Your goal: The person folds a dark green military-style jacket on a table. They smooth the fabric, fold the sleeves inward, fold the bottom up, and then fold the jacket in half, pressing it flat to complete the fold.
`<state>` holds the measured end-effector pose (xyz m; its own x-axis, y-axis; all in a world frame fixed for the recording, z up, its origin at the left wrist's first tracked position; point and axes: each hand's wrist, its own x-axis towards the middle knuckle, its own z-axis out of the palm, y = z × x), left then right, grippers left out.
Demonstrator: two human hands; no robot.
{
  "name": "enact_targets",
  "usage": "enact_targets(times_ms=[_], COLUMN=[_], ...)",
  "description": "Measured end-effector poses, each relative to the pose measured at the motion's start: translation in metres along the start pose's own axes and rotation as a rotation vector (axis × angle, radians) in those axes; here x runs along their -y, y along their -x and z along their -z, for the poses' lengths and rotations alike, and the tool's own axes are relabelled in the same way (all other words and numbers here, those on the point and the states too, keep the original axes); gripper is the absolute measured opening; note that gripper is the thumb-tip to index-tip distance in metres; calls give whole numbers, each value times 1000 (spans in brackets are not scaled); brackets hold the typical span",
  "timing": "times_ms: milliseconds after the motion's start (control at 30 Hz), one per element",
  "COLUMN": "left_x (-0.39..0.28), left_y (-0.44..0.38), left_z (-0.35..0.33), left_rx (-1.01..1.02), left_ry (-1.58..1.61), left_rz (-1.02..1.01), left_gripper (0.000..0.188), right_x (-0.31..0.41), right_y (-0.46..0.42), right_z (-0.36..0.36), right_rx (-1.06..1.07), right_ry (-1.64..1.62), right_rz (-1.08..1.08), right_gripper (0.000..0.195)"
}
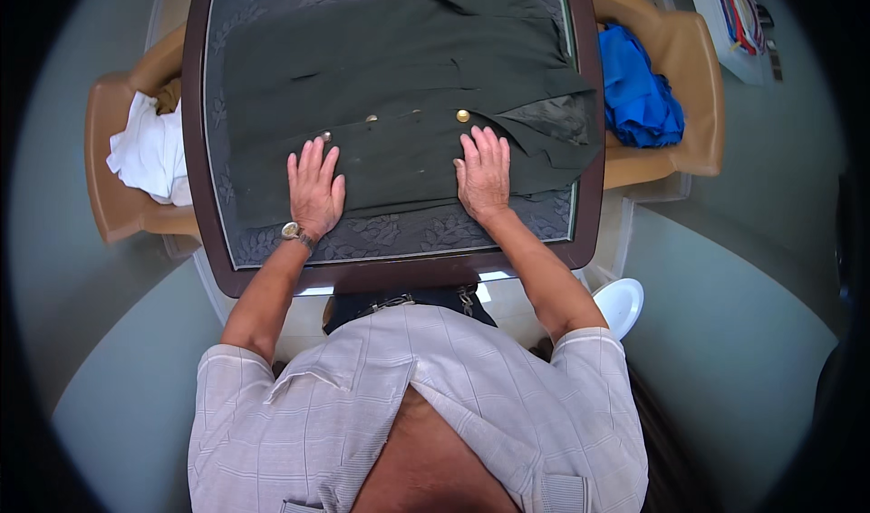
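A dark green buttoned jacket (394,64) lies spread flat across the table, its collar end toward the right edge. Gold-coloured metal buttons run along its front; the brightest button (463,115) sits just beyond my right fingertips. My left hand (315,190) rests palm down on the lower part of the jacket, fingers spread, fingertips by another metal button (326,136). Palm down on the jacket's front near the lapel (550,119) lies my right hand (484,173), its fingers slightly apart. Neither hand grips anything. A wristwatch (291,230) is on my left wrist.
The dark wooden table (408,272) has a patterned cloth inset (380,234). A tan chair (109,153) at left holds white cloth (149,153); another tan chair (703,98) at right holds blue fabric (635,91). A white round lid-like object (620,308) stands low at right.
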<state>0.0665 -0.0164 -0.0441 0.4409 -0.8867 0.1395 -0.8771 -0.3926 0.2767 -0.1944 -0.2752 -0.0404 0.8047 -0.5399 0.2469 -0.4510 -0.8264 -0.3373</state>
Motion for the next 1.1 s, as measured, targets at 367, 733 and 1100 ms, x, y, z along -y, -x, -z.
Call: enact_targets(times_ms=[367, 733, 1100], left_x=[5, 23, 19], left_y=[6, 4, 5], left_z=[2, 7, 8], left_rx=[-31, -133, -101], left_ry=[169, 533, 374], left_rz=[21, 20, -14], left_gripper=[56, 58, 60], right_x=[143, 236, 184], right_y=[-2, -3, -24], right_z=[-61, -107, -67], right_rx=[47, -7, -201], right_ry=[-56, -71, -125], right_rz=[-37, -96, -180], right_gripper=[75, 71, 65])
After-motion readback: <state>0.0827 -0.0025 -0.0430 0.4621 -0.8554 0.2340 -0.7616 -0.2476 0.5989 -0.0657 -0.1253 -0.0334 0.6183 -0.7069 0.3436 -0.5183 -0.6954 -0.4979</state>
